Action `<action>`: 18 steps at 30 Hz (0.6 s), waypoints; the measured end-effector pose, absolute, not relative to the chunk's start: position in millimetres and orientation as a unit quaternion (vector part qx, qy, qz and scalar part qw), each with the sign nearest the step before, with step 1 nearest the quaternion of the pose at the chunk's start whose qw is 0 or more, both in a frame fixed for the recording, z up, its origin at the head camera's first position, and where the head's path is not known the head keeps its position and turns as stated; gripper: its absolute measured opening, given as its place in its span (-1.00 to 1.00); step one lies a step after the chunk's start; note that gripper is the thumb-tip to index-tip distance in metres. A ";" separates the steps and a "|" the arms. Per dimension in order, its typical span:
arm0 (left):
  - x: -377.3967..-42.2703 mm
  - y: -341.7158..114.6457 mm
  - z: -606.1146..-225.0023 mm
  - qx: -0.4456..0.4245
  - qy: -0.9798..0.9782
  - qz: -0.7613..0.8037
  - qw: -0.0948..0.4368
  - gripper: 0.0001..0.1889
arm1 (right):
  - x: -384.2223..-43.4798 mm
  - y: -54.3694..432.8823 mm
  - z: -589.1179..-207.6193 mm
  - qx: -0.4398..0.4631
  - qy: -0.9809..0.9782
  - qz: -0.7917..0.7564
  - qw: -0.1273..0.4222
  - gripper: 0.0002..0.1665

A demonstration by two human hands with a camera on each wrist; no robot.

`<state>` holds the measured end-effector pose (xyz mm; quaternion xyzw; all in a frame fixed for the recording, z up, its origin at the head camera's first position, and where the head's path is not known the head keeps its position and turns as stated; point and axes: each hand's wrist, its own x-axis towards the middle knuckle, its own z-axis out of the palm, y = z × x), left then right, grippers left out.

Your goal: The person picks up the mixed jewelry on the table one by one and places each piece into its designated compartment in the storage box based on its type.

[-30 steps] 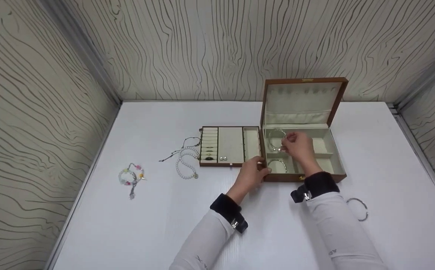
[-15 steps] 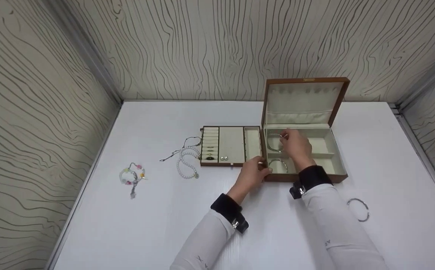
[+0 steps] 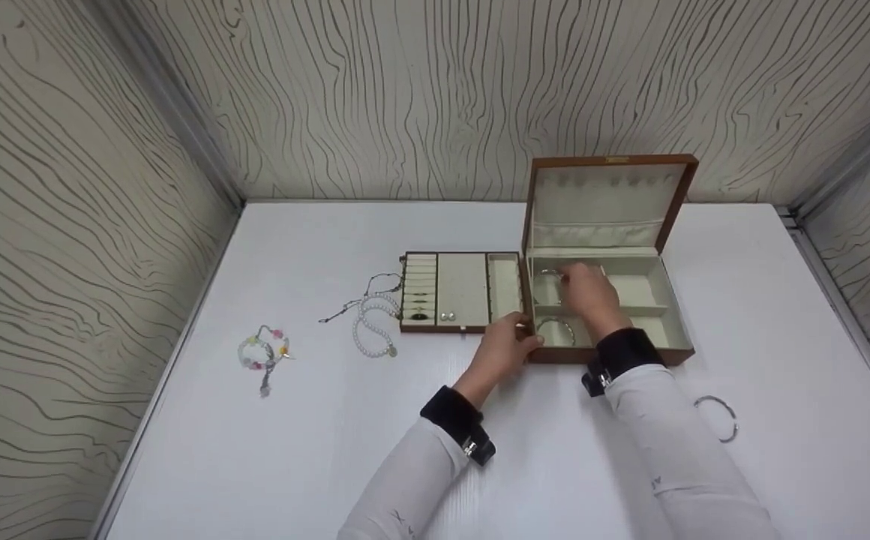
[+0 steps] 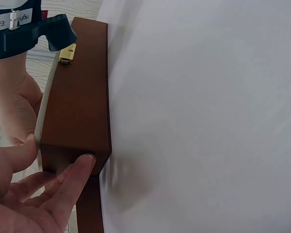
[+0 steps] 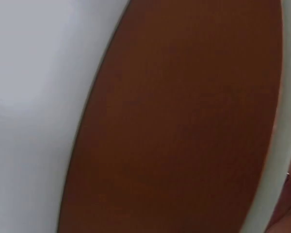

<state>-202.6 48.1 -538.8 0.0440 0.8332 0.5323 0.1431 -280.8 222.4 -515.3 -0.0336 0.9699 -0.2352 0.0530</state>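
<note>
The brown jewelry box [image 3: 607, 357] stands with its lid up and cream compartments inside. My left hand [image 3: 500, 349] grips its front left corner, thumb at the rim and fingers along the outer side, as the left wrist view shows. My right hand [image 3: 591, 297] reaches into the back left compartment, fingertips pinching a silver bangle [image 3: 549, 271] low inside; the hand hides part of it. Another bangle [image 3: 557, 321] lies in the front left compartment. In the right wrist view, the box's front wall [image 5: 179, 116] fills most of the picture, with only a sliver of hand at the right.
Left of the box is a jewelry tray [image 3: 461, 289] with rings and pearl earrings [image 3: 447, 316]. Beside it lie a pearl necklace [image 3: 370, 330] and a dark cord bracelet [image 3: 352, 304]. A coloured bead bracelet [image 3: 256, 352] lies farther left, a loose bangle [image 3: 735, 429] front right.
My right hand has moved down and slightly toward me inside the compartment, and the bangle there has gone from raised to lower and flatter. The left hand has stayed in place.
</note>
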 end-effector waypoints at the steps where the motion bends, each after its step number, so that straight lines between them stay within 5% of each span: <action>1: -203.0 47.9 -538.9 0.044 0.832 0.533 0.144 -0.67 | -281.0 223.0 -515.3 -0.035 0.967 -0.244 0.057 -0.65; 18: -203.1 46.6 -539.0 0.051 0.838 0.525 0.143 -0.63 | -250.7 240.9 -497.1 -0.066 0.944 -0.315 0.071 -0.55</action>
